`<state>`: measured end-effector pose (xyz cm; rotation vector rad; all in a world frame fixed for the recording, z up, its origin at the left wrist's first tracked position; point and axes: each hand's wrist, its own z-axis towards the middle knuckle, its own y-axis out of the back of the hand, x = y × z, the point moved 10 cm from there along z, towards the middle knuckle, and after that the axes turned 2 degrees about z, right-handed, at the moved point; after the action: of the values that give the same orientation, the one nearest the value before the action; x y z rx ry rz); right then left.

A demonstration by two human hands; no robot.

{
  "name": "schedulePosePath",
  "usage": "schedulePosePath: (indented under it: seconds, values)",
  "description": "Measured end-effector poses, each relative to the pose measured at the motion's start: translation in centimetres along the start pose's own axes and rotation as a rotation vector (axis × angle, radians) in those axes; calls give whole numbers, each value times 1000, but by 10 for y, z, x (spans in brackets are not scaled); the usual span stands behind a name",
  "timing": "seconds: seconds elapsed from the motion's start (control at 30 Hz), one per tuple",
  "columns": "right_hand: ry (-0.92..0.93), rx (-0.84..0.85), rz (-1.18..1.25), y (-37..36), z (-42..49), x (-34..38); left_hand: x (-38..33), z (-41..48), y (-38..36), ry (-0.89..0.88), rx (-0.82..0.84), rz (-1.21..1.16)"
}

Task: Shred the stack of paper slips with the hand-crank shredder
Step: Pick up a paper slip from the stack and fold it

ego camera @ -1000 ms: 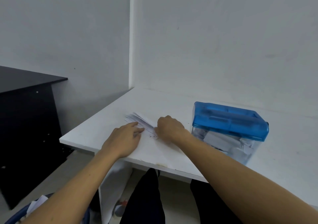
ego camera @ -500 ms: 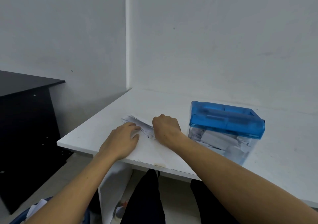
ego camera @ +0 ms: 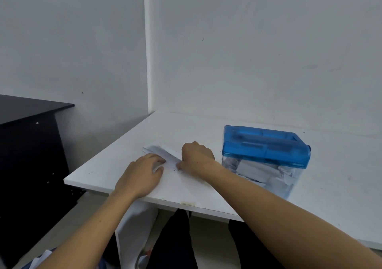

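around: black desk [ego camera: 31, 144] far left, apart from white table [ego camera: 341, 186]; shredder [ego camera: 264, 146], blue lid on clear bin holding paper, just right of right hand [ego camera: 198, 158] | paper slips [ego camera: 160, 151]: fanned stack flat on table between the 2 hands | left hand [ego camera: 142, 175]: fingers straight, tips touching stack | right hand: fingers curled, gripping stack's right end

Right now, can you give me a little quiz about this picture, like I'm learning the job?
1. True or false: the shredder stands to the right of the paper slips.
2. What shows inside the shredder, under its blue top? A. water B. paper pieces C. coins
3. Which hand is nearer the shredder?
Key: 1 true; 2 B; 3 the right hand.
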<state>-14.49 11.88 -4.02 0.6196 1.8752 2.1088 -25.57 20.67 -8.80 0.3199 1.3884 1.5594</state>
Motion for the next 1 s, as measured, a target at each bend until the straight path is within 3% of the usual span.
schedulePosePath:
  seconds: [0.2,0.3,0.4,0.5,0.67,0.8,1.0]
  values:
    - [12,-73,7,17,-5,5,3,-1,-1,11,-11,-61]
    - [37,-193,96,46,-6,14,-5,-1,16,-1,-138,-178]
    - [35,-302,323,84,-7,15,-25,1,47,71,-288,-583]
    - [47,-372,518,121,-16,10,-66,14,68,61,-217,-889]
    - [11,-450,778,167,-37,-26,-120,31,96,18,-171,-1009]
    - [-10,-332,944,176,-48,-58,-156,44,104,-7,-113,-1013]
    - [-44,-277,789,197,-78,-114,-212,59,109,-64,-74,-961]
